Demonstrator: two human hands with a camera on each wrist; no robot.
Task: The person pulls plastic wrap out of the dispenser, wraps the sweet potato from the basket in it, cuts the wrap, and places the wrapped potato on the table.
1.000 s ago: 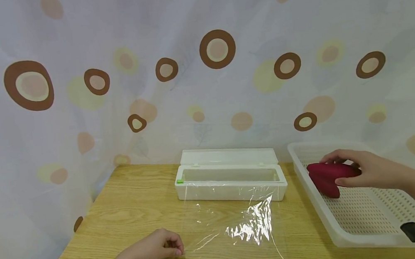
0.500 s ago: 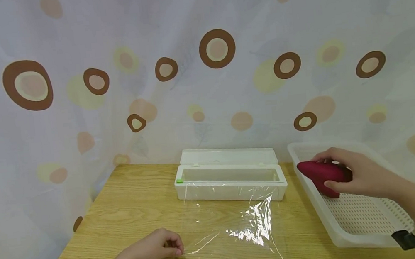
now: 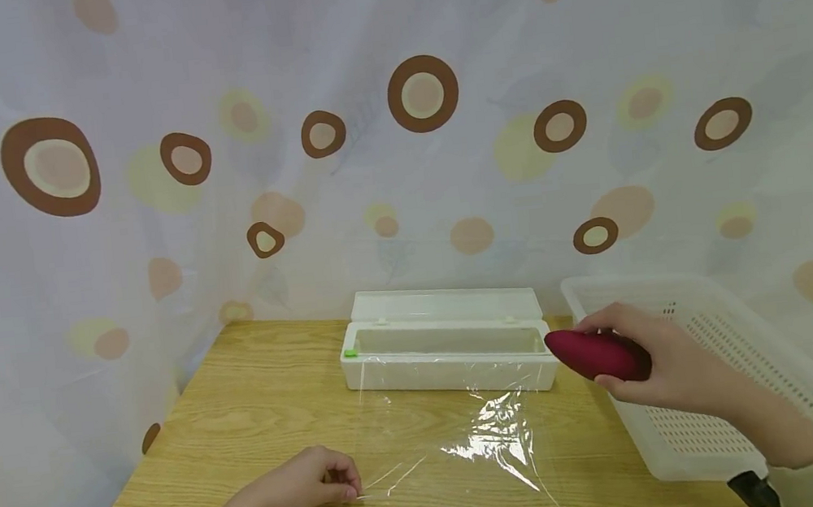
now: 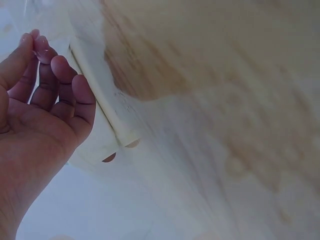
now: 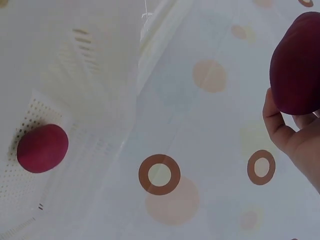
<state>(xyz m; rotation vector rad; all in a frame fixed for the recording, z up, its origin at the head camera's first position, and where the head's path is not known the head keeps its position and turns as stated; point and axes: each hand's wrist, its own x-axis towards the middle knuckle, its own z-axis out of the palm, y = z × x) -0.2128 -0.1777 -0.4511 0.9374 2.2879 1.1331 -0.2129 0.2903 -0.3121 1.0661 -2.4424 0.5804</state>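
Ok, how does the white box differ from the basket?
The white box is long and narrow; the basket is broader. The box's front is solid, while the basket's floor is pierced with small holes. Clear film runs over the box's front, while the basket holds a dark red lump. The box's lid stands open; no lid shows on the basket. Both are pale.

The right hand [image 5: 306, 146] grips a dark-red oblong object [image 5: 297, 65]; a red roundish object [image 5: 43, 148] lies in a perforated basket [image 5: 95, 120].
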